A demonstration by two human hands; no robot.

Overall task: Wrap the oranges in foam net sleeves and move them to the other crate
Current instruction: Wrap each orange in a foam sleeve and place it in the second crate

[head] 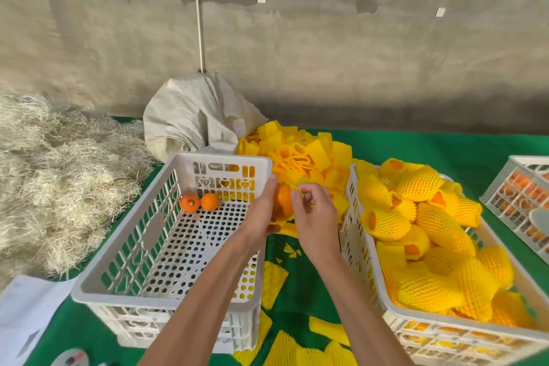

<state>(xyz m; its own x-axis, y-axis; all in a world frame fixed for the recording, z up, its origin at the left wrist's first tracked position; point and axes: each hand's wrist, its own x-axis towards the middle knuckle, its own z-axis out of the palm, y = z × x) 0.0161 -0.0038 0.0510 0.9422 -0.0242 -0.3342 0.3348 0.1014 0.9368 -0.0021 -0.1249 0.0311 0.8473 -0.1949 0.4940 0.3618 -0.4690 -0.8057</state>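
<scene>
Between two crates' rims, hands [289, 212] hold an orange [283, 202].

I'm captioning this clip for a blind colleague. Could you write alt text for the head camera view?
Two hands work a yellow foam sleeve around an orange: left hand holds the fruit, right hand pinches the netting. The left crate holds two bare oranges; the right crate is full of wrapped ones.

White plastic crate [166, 235], yellow foam net sleeves [300, 154], woven sack [190, 116].
</scene>
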